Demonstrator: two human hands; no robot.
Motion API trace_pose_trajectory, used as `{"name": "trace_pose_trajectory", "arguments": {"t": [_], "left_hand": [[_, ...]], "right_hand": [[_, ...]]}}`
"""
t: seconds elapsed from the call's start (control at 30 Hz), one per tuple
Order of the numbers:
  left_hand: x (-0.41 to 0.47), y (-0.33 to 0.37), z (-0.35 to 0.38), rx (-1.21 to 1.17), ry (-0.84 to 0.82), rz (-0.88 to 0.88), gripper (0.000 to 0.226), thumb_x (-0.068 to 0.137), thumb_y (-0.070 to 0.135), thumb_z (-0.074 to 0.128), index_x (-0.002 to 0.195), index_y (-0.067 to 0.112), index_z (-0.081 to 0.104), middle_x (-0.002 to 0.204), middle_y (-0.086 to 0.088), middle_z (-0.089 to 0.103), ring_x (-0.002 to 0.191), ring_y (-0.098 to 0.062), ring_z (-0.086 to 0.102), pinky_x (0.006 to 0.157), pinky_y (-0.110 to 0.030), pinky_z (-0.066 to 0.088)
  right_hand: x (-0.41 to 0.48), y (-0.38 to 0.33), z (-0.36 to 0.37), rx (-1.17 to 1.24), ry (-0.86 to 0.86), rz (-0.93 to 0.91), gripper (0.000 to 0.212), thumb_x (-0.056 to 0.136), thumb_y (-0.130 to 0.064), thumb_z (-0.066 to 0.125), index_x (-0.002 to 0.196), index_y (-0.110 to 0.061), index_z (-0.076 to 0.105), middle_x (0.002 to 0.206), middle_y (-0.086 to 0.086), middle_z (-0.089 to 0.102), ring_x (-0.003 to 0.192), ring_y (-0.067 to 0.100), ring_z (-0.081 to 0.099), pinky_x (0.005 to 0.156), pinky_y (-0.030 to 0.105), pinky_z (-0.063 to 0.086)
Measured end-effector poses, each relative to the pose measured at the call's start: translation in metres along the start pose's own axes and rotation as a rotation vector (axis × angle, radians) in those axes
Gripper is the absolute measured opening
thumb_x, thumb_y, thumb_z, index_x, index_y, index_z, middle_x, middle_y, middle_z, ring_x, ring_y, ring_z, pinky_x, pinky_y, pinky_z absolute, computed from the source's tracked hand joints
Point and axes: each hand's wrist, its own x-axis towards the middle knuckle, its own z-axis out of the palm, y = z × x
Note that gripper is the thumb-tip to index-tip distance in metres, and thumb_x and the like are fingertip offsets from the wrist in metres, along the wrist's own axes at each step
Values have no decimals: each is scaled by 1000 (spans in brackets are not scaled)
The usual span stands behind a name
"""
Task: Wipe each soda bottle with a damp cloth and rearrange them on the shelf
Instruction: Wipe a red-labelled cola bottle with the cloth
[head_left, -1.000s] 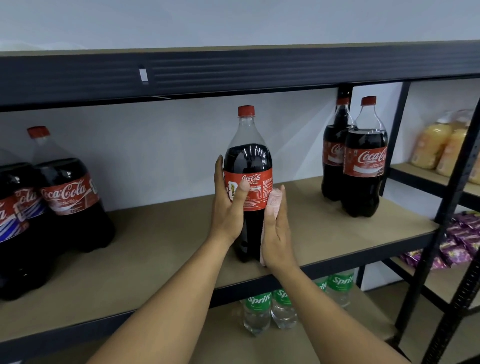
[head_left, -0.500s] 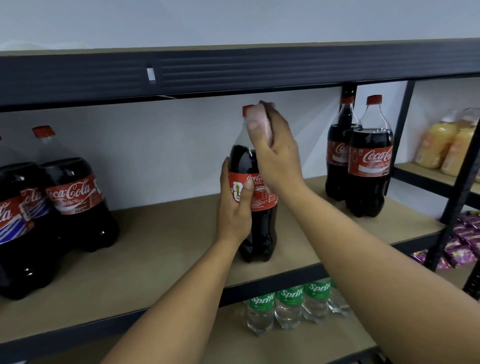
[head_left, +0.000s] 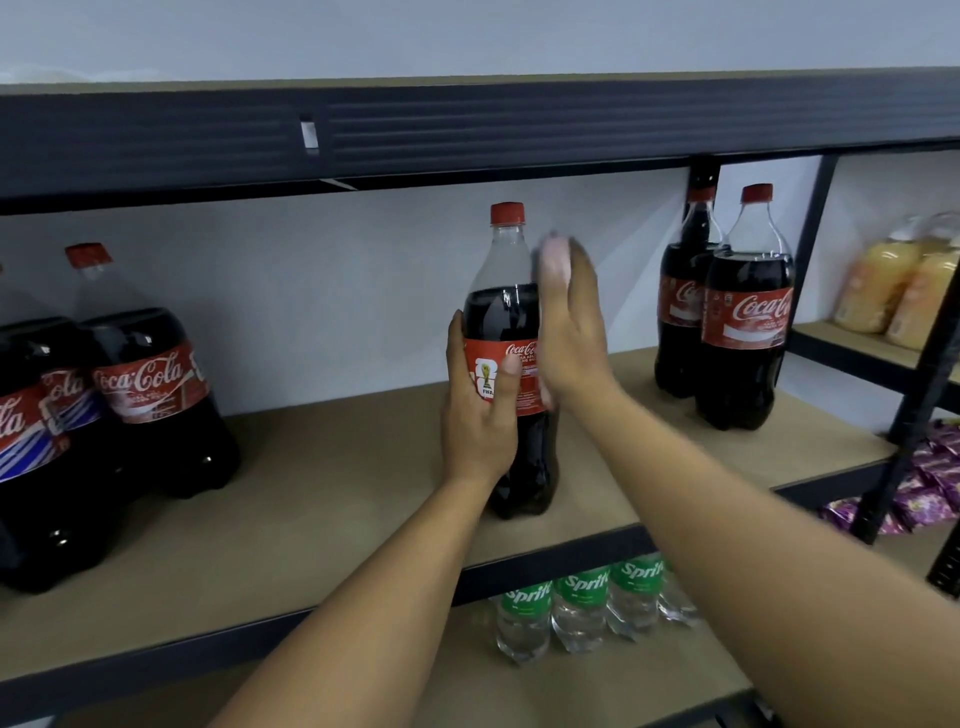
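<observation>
A Coca-Cola bottle (head_left: 506, 312) with a red cap stands upright mid-shelf on the brown shelf board (head_left: 311, 493). My left hand (head_left: 480, 415) grips it around the red label from the left. My right hand (head_left: 571, 332) lies flat against the bottle's right side, fingers straight and blurred, pressing a pink cloth (head_left: 553, 260) to the shoulder and label. The cloth shows above the fingertips and below the palm. Two more cola bottles (head_left: 748, 332) stand at the right end, and several cola bottles (head_left: 150, 395) are grouped at the left.
A dark metal beam (head_left: 467, 130) of the upper shelf runs close above the bottle caps. Sprite bottles (head_left: 579, 603) stand on the lower shelf. Right of a black post (head_left: 924, 364) are orange drink bottles (head_left: 883, 280) and purple packets (head_left: 930, 488).
My right hand with the cloth went from the bottle's lower side up over the cap, then came down flat along the right side. My left hand kept its grip on the label.
</observation>
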Motion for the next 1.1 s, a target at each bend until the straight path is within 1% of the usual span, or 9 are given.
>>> {"name": "trace_pose_trajectory", "arguments": {"t": [0.2,0.3,0.37,0.47,0.57,0.73,0.83,0.93,1.1], "left_hand": [[-1,-3,0,17,-18,-11,84,90,73,44,163,36,22,134,24,56,112,10,63,83,-13,54],[0,-4,0,62,15,10,83,91,73,41,163,36,24,137,22,59,112,4,65,87,-24,57],[0,-6,1,60,17,3,82,91,74,42,162,37,24,139,17,60,114,-4,67,89,-30,59],[-1,-5,1,61,16,10,83,90,73,42,162,36,24,135,21,61,110,-1,68,86,-24,58],[-1,-2,0,68,20,35,83,92,72,41,163,33,24,128,39,54,107,12,63,83,-14,53],[-1,-1,0,17,-8,-4,83,93,70,45,164,33,22,125,49,53,113,5,65,87,-19,56],[-1,0,-1,47,0,22,82,94,68,42,164,28,24,125,53,51,111,14,61,85,-9,50],[-2,0,0,83,19,29,84,92,72,39,163,30,25,119,55,51,101,24,58,78,-2,44],[-4,-2,-1,31,8,8,95,86,91,33,162,35,25,136,18,60,107,6,66,79,-12,54]], "right_hand": [[5,-7,-3,-44,-72,-115,56,110,-54,38,160,-30,34,161,-8,44,141,2,43,113,22,38],[-56,35,-1,118,-5,58,54,105,-67,36,151,-38,41,145,-10,55,130,3,56,107,29,49],[-92,58,3,190,15,84,40,109,-62,34,133,-36,52,127,-5,64,119,15,64,103,47,54],[-95,61,7,182,41,111,33,110,-62,33,128,-42,53,123,-3,65,117,17,65,103,54,53],[-47,28,5,42,38,63,47,105,-66,37,146,-43,43,145,-3,56,129,12,58,107,46,53],[13,-18,-2,-152,-59,-186,53,111,-46,45,158,-21,39,157,0,48,132,2,45,104,16,37],[-7,8,-2,-130,-40,-174,55,110,-54,40,157,-27,39,157,-2,48,141,7,47,116,32,42],[-49,42,2,3,8,-53,46,106,-67,33,146,-46,41,140,-6,59,128,11,60,104,48,54],[-102,65,4,113,13,76,42,111,-59,27,139,-35,47,126,-6,65,119,14,65,101,45,54]]}}
